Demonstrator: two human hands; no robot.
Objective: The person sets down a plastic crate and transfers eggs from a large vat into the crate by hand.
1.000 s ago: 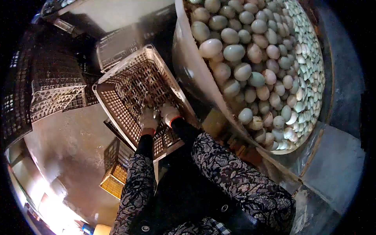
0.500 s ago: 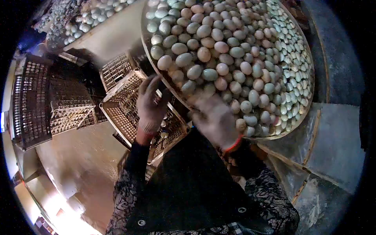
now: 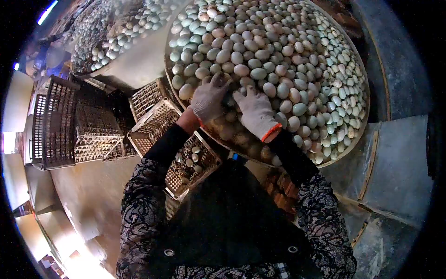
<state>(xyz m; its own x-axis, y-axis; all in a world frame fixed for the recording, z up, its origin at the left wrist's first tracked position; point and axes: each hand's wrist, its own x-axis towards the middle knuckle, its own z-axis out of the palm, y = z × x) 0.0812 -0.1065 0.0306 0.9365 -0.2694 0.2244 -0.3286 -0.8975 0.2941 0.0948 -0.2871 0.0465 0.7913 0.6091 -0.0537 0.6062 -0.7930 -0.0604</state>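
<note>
Evidently, gloved fingers (image 3: 216, 83) partly hide eggs (image 3: 231, 116) — any grip unclear.

White light (image 3: 81, 266) glares beside the brownish floor (image 3: 86, 197).

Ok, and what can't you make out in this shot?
All in the head view:
Whether the left hand or right hand grips an egg: their backs hide the palms.
Part of the crate: hidden behind the left sleeve.
Front tub's far rim: cut off by the top edge.
Rear tub's farthest eggs: blurred, too small to count.
</note>
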